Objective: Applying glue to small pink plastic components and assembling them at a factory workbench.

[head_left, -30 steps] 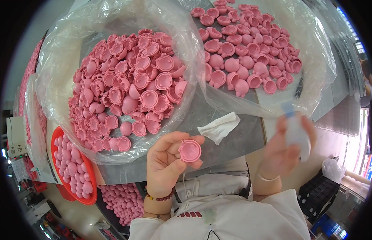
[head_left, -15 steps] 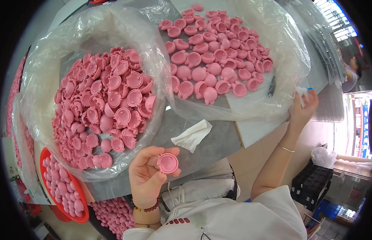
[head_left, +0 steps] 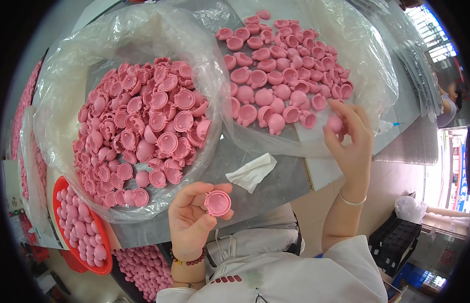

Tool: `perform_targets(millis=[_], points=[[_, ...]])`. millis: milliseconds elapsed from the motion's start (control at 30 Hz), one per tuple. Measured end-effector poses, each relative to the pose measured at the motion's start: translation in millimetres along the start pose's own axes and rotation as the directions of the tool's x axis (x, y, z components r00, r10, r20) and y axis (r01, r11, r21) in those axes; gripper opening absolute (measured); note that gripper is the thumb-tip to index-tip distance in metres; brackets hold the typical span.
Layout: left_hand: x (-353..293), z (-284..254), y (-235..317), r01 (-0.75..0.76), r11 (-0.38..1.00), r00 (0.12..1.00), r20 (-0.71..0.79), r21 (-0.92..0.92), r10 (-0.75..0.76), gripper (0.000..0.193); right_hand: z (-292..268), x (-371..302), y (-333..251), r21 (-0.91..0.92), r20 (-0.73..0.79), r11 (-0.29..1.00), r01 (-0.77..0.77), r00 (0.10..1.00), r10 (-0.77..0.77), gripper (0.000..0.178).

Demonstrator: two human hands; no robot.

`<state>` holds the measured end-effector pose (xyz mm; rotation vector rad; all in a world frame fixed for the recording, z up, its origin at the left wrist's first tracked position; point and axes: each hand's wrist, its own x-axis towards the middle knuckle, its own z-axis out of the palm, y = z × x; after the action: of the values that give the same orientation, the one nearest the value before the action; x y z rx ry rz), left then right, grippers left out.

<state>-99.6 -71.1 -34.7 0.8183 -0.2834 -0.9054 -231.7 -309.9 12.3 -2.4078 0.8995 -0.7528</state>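
My left hand [head_left: 190, 222] is closed on a pink plastic half-shell [head_left: 218, 203], its round hollow side facing up. Between the thumb and fingers of my right hand [head_left: 355, 144] is another pink half-shell [head_left: 335, 123], rounded side showing. This hand is at the near right edge of a loose spread of pink half-shells [head_left: 282, 92] on clear plastic sheeting. Beyond my left hand, a larger heap of pink half-shells [head_left: 167, 143] fills an open clear plastic bag [head_left: 53, 65]. A crumpled white tissue [head_left: 251, 172] lies on the grey table between my hands.
An orange-red basin [head_left: 107, 262] of joined pink balls [head_left: 78, 222] stands at the left. More pink balls [head_left: 144, 270] lie below the table edge. A small white bottle with a blue tip [head_left: 395, 124] lies at the right. A black crate [head_left: 396, 237] stands lower right.
My right hand has left the white bottle with the blue tip, moved left and taken a pink half-shell. The left hand keeps its half-shell. The view has shifted slightly.
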Motion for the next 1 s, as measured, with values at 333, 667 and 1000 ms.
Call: perform_targets(millis=[333,667,1000], points=[[-1,-3,0,-0.062,0.995,0.998,-0.012,0.084,0.063,0.048,38,-58,-43,0.296,0.310,0.924,0.241,0.891,-0.332,0.033],[2,4,4,-0.011,0.970,0.991,0.133,0.243,-0.023,0.042,40,-48,-61,0.581,0.144,0.767,0.272,0.893,-0.426,0.035],[3,4,2,-0.065,0.950,0.985,0.170,0.306,0.013,0.046,59,-59,-64,0.505,0.062,0.787,0.355,0.894,-0.443,0.032]])
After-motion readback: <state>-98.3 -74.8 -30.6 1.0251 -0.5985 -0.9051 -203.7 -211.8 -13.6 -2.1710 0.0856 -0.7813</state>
